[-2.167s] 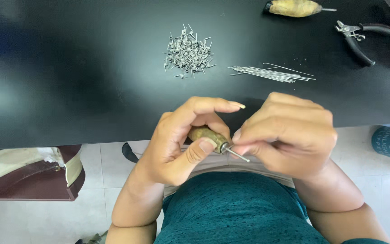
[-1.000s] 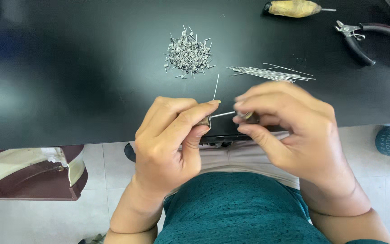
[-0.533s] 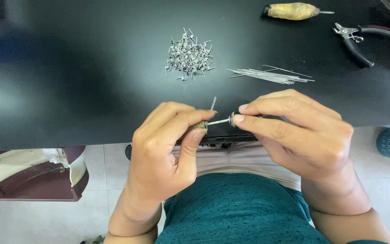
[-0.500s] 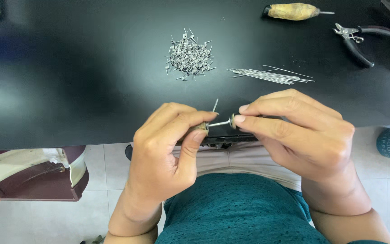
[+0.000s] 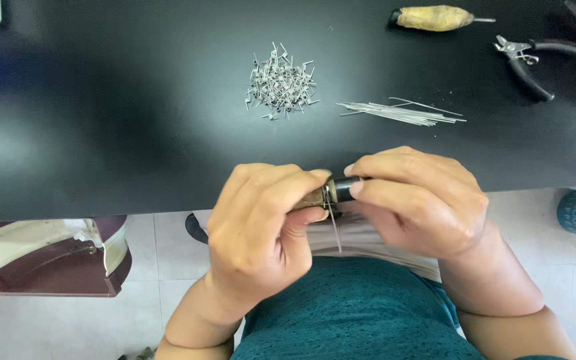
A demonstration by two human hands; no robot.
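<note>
Closest to the camera, over the lap of a teal shirt, both hands meet just in front of the black table (image 5: 101, 133) edge. The left hand (image 5: 258, 227) is curled shut around the wooden handle of a small winding tool (image 5: 331, 192), thumb and forefinger pinching near its dark front end. The right hand (image 5: 421, 200) is closed over that dark end from the other side, fingertips pressing on it.

The change is in the thin steel wire (image 5: 335, 223). Half a second ago it stuck up and away from the tool toward the table; now it hangs down toward the body from the point where the two hands meet, with its upper end caught at the tool. The hands have also drawn closer together and hide more of the tool. Judging from this, the wire has swung through about half a turn around the tool's tip, so a bend or coil is being formed rather than finished.

Farther out on the table lies a heap of small bent wire pieces (image 5: 280, 83), and just right of it a bundle of straight wires (image 5: 401, 112). At the far edge rest a second wooden-handled tool (image 5: 435, 18) and black-handled pliers (image 5: 528, 60), all well apart from the hands.
</note>
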